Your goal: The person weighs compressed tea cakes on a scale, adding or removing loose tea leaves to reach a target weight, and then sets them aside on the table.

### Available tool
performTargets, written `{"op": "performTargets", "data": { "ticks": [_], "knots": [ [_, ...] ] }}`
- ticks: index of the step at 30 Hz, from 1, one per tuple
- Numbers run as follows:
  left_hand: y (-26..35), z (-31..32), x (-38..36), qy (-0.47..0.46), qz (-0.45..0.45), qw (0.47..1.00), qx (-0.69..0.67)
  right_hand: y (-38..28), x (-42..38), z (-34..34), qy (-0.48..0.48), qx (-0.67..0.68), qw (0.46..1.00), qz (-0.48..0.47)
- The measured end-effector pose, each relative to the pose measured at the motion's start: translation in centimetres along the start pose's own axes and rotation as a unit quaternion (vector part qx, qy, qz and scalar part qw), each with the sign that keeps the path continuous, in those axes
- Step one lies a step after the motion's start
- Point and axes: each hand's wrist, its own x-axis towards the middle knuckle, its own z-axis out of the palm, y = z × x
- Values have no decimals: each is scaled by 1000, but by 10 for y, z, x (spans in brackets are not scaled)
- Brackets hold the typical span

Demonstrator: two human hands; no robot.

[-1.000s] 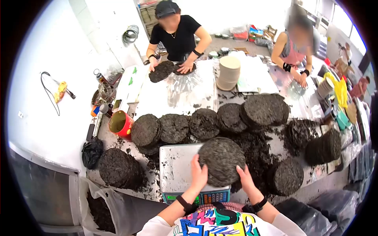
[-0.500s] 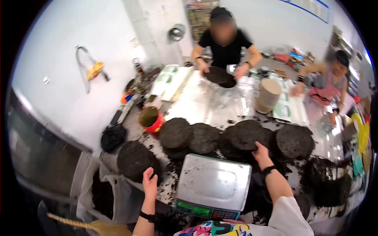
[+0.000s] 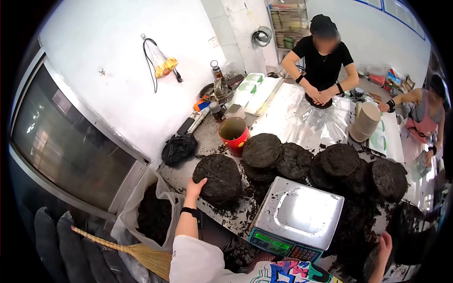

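Note:
My left hand rests against the near left side of a stack of dark round cakes, thumb over the top edge and fingers spread at its side. At lower right my right hand is raised with fingers up, beside a dark cake partly hidden at the table edge. A metal-topped scale with a green lit display lies between my hands, no cake on its plate. Behind it, more dark cakes lie in a row of low stacks.
A red tin and a black bag stand left. An open sack and a broom are below. Across the table a person in black presses a dark cake on clear film; another person works at right.
My view has swung left. My left hand has reached the left stack; my right hand has left the row of cakes and moved back to lower right. The co-worker's hands now press the cake down.

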Motion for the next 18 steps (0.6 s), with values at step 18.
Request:
{"op": "performTargets", "data": {
  "ticks": [18],
  "knots": [
    [19,-13,-33,-32,-159,881,-445,177,-65,-123,331,-539,753,182]
  ]
}}
